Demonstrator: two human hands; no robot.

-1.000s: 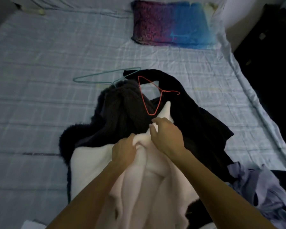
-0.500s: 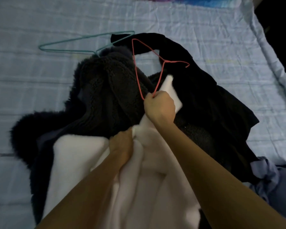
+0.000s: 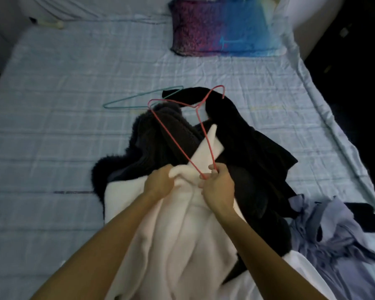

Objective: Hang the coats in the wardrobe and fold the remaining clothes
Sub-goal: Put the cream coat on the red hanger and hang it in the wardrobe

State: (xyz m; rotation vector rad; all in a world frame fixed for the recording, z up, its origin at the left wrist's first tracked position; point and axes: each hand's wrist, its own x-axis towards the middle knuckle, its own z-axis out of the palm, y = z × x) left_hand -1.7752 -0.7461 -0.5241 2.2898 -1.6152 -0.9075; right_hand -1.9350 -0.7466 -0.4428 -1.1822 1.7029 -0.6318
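Hanger (image 3: 197,107), thin red wire, pinched by right hand (image 3: 218,189), stretching away from fingers, left hand (image 3: 158,184) clutching plush white coat (image 3: 171,245).

We see a bed (image 3: 74,137) under a pale blue checked sheet, with a purple-to-blue pillow (image 3: 223,29) at the far end, right of centre, and a small pale object (image 3: 52,23) at the far left corner, too blurred to name. Mid-bed lies a teal wire hanger (image 3: 128,102), flat, its right end touching a heap of dark clothes (image 3: 247,152); a white fleece garment (image 3: 121,200) lies over the heap's near side. We note crumpled lavender-grey clothes (image 3: 333,234) just right of the heap, near the bed's right edge.
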